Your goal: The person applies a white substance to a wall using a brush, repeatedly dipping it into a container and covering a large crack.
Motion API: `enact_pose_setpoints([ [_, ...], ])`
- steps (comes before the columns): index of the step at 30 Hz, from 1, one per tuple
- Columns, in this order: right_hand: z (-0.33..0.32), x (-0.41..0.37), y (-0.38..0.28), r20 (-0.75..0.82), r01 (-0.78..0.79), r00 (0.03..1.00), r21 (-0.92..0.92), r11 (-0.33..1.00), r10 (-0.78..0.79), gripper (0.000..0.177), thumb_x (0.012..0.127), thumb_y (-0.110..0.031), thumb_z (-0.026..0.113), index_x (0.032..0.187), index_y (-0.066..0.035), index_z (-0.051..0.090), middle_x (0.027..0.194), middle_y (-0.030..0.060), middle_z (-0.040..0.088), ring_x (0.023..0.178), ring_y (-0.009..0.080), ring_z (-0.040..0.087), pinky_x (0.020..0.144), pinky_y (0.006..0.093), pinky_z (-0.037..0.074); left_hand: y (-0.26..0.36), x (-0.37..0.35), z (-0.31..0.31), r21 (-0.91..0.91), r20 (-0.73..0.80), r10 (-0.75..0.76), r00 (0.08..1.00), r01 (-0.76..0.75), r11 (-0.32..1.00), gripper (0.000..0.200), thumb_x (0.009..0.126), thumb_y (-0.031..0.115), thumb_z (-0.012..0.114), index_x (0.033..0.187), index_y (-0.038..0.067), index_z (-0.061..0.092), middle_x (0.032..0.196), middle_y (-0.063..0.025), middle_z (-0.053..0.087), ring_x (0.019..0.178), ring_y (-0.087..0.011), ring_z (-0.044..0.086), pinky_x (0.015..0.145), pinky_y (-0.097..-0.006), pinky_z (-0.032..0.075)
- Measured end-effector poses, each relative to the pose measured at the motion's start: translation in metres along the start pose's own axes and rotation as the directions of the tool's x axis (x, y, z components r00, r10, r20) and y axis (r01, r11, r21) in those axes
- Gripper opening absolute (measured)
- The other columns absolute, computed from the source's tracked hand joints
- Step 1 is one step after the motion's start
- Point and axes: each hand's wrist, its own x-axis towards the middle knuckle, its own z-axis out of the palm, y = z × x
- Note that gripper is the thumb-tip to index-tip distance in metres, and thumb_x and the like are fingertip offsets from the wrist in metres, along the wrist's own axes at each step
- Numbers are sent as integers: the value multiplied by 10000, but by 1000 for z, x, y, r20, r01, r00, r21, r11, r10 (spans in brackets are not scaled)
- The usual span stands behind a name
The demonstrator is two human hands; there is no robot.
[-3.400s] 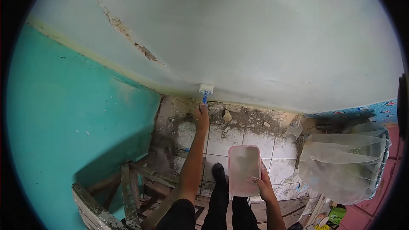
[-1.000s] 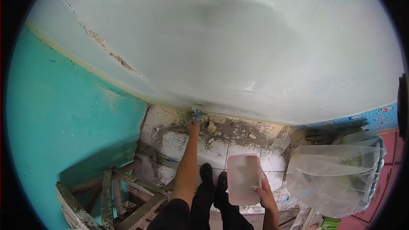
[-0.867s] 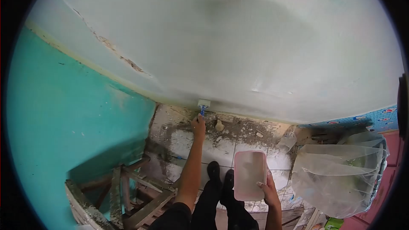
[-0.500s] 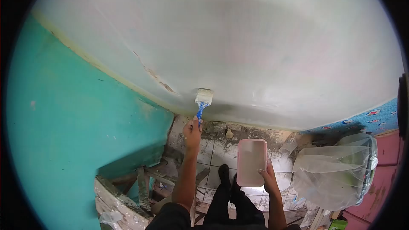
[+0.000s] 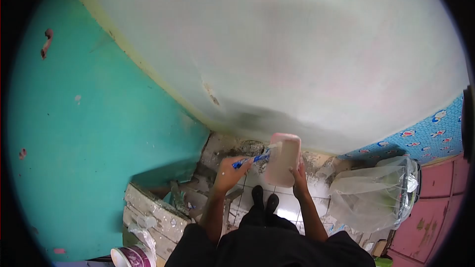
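Observation:
My left hand is closed around the blue handle of a paintbrush. The brush head points right and reaches over the left rim of a pink rectangular tub, at the whitish paint inside; how deep the bristles sit is hard to make out. Gripping the tub's right side is my right hand, its thumb over the rim. Just beyond the tub rises the white wall, with faint pink patches and a chipped brown spot low on its left.
A teal wall meets the white one at left. Below it stand a paint-spattered wooden stool and a paper-like bucket. Plastic sheeting covers a bulky item at right, near a pink cabinet. My shoes stand on dirty tiles.
The brush has left the white wall and come down to the tub. My right hand has brought the tub up and left, closer to the brush. The view has shifted, showing more teal wall.

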Motion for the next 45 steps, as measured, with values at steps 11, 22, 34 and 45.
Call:
enact_pose_setpoints([
  [11, 38, -34, -33, 7, -13, 1000, 74, 997, 13, 699, 911, -216, 552, 1514, -54, 238, 1436, 131, 399, 1324, 239, 388, 1093, 384, 336, 70, 1, 24, 347, -177, 503, 846, -424, 836, 261, 902, 210, 681, 771, -15, 656, 679, -188, 639, 588, -340, 624, 560, -391, 453],
  [22, 44, -55, -52, 31, -6, 1000, 121, 993, 3, 663, 989, -230, 479, 1550, -58, 170, 1519, 127, 319, 1385, 225, 324, 1127, 366, 281, 93, -3, 49, 523, -39, 503, 864, -411, 746, 386, 919, 314, 621, 667, 23, 608, 570, -161, 590, 520, -388, 592, 521, -464, 470],
  [34, 44, -52, -55, 22, 28, 999, 122, 992, -31, 602, 999, -241, 504, 1516, -73, 244, 1437, 100, 417, 1303, 197, 425, 1064, 346, 367, 84, -5, 55, 543, -96, 502, 860, -377, 751, 369, 909, 305, 626, 695, 4, 619, 585, -182, 601, 528, -400, 596, 537, -466, 481],
  [45, 45, -43, -41, -39, 92, 995, 95, 991, -88, 590, 986, -255, 501, 1491, -68, 260, 1364, 114, 456, 1245, 204, 470, 1021, 361, 415, 27, -29, 24, -378, -265, -107, 958, -1, 926, 344, 950, 356, 638, 828, 37, 679, 692, -50, 689, 565, -96, 633, 490, -210, 402],
])
